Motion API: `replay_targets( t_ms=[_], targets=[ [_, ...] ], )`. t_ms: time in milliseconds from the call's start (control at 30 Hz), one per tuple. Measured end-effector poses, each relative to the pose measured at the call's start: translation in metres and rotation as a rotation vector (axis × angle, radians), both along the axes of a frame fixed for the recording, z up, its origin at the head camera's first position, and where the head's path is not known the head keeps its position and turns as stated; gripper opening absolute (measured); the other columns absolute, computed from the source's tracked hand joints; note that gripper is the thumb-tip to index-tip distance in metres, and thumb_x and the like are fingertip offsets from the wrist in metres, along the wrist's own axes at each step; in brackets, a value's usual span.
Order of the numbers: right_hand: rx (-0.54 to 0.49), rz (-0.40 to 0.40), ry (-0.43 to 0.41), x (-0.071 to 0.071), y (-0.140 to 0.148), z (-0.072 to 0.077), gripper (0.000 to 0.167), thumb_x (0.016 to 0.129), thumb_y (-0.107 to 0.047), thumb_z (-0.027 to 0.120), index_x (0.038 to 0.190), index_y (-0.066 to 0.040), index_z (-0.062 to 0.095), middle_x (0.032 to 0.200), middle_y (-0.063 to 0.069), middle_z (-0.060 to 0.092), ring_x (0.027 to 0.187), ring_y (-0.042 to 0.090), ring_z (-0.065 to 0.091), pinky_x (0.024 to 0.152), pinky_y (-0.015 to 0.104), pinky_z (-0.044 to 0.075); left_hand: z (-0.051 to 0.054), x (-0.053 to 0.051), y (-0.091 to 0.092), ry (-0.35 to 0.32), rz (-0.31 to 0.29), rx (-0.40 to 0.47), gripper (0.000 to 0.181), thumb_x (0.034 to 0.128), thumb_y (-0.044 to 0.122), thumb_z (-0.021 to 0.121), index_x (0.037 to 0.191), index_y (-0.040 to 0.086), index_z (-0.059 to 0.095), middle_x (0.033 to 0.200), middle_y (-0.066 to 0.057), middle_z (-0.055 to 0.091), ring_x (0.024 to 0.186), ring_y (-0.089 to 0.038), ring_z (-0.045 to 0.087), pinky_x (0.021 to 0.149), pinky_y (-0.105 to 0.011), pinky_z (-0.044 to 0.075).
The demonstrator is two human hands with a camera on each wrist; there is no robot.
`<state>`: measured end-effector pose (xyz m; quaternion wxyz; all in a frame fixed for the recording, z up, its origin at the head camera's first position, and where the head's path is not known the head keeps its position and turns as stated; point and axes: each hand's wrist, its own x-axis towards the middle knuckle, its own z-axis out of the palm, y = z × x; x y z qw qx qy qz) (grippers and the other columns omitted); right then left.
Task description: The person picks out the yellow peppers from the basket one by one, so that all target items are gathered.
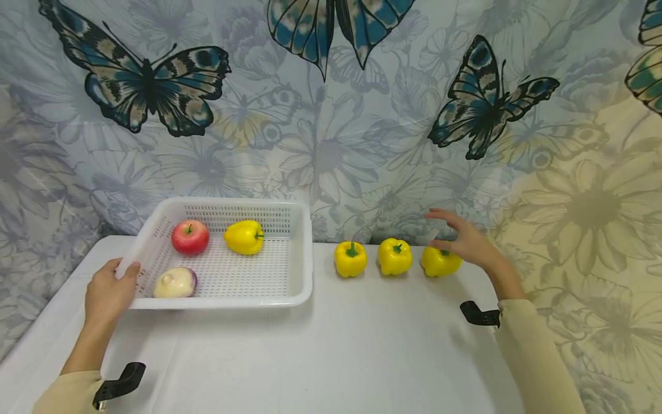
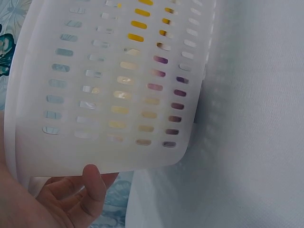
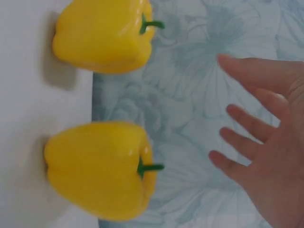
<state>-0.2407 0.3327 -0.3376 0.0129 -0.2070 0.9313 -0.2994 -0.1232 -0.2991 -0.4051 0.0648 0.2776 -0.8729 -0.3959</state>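
My left hand point(image 1: 110, 289) holds the left rim of a white perforated plastic basket point(image 1: 300, 259); in the left wrist view its thumb point(image 2: 93, 183) lies against the basket's outer wall. Inside the basket are a red apple point(image 1: 190, 237), a yellow bell pepper point(image 1: 243, 237) lying on its side, and a pale onion point(image 1: 176, 282) with a purple edge. My right hand point(image 1: 468, 241), fingers spread and holding nothing, hovers by the rightmost yellow bell pepper point(image 1: 439, 262), partly covering it. Two more yellow bell peppers, one in the middle point(image 1: 395, 257) and one nearer the basket point(image 1: 350, 259), stand in that row.
A white-covered table point(image 1: 331, 356) lies under everything, with the peppers close to its back edge. Behind it hangs a floral backdrop point(image 1: 331, 155) with butterflies. A black wrist mount sits on the left sleeve point(image 1: 67, 394) and another on the right sleeve point(image 1: 538, 356).
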Motion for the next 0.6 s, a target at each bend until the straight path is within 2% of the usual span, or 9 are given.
replay_targets(
  t_ms=[67, 200, 367, 600],
  targets=[
    [-0.032, -0.002, 0.059, -0.001, -0.008, 0.004, 0.056, 0.090, -0.015, 0.072, 0.140, -0.005, 0.050, 0.152, 0.020, 0.037, 0.139, 0.046, 0.030, 0.106, 0.068, 0.023, -0.001, 0.000, 0.000, 0.003, 0.000, -0.001, 0.060, 0.1052, 0.032, 0.033, 0.146, -0.012, 0.028, 0.139, -0.041, 0.038, 0.124, -0.057, 0.040, 0.098, -0.064, 0.034],
    [-0.032, -0.009, 0.139, 0.000, -0.025, 0.013, 0.052, 0.091, -0.020, 0.071, 0.138, -0.008, 0.054, 0.148, 0.017, 0.044, 0.137, 0.044, 0.034, 0.104, 0.069, 0.025, -0.002, -0.001, 0.000, 0.005, -0.003, -0.004, 0.060, 0.1052, 0.032, 0.033, 0.146, -0.011, 0.029, 0.139, -0.041, 0.039, 0.124, -0.057, 0.040, 0.098, -0.065, 0.033],
    [-0.017, 0.034, 0.188, 0.000, -0.047, 0.023, 0.050, 0.090, -0.015, 0.071, 0.137, -0.006, 0.054, 0.147, 0.017, 0.046, 0.137, 0.042, 0.036, 0.105, 0.067, 0.026, -0.001, -0.001, -0.001, -0.003, -0.001, -0.004, 0.060, 0.1053, 0.032, 0.033, 0.147, -0.011, 0.028, 0.139, -0.041, 0.038, 0.124, -0.058, 0.040, 0.099, -0.065, 0.034],
    [-0.003, 0.100, 0.204, -0.005, -0.077, 0.032, 0.051, 0.089, -0.012, 0.072, 0.136, -0.005, 0.054, 0.145, 0.017, 0.048, 0.135, 0.040, 0.040, 0.108, 0.062, 0.029, 0.000, 0.000, -0.001, -0.011, -0.004, 0.000, 0.060, 0.1054, 0.033, 0.032, 0.148, -0.011, 0.026, 0.140, -0.041, 0.037, 0.125, -0.058, 0.039, 0.100, -0.065, 0.033]
  ],
)
